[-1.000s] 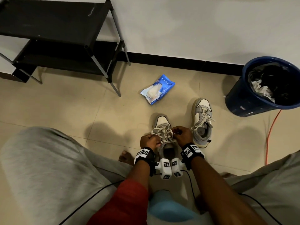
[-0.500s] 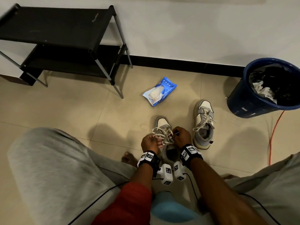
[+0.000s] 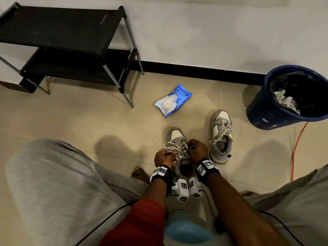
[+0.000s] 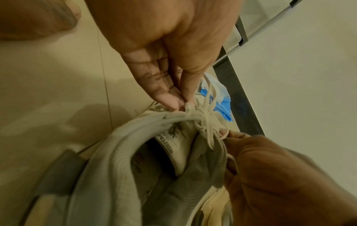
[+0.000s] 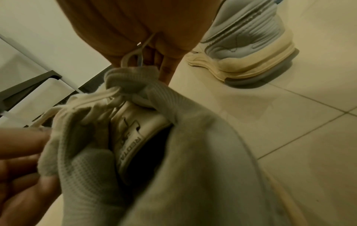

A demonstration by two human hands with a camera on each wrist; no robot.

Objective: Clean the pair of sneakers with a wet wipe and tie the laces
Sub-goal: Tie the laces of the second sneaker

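A grey and white sneaker [image 3: 176, 137] stands on the floor between my knees, toe pointing away. My left hand [image 3: 164, 158] pinches its cream laces [image 3: 174, 148] at the left of the tongue, fingertips [image 4: 170, 102] pressed at the knot [image 4: 190, 113]. At the right side my right hand [image 3: 198, 150] pinches another strand of lace [image 5: 133, 55]. The sneaker's collar [image 5: 193, 137] and tongue label [image 4: 170, 142] fill both wrist views. The second sneaker [image 3: 221, 135] lies to the right, its laces loose [image 3: 221, 137].
A blue wet wipe pack [image 3: 173, 100] lies on the tiles beyond the sneakers. A blue bin [image 3: 284, 110] with a black liner stands at the right, an orange cable [image 3: 298, 144] beside it. A black shoe rack [image 3: 71, 43] stands by the wall at left.
Both hands stay on the near sneaker's laces; my left hand has drawn slightly back and left, away from the right. The loops spread out over the tongue.
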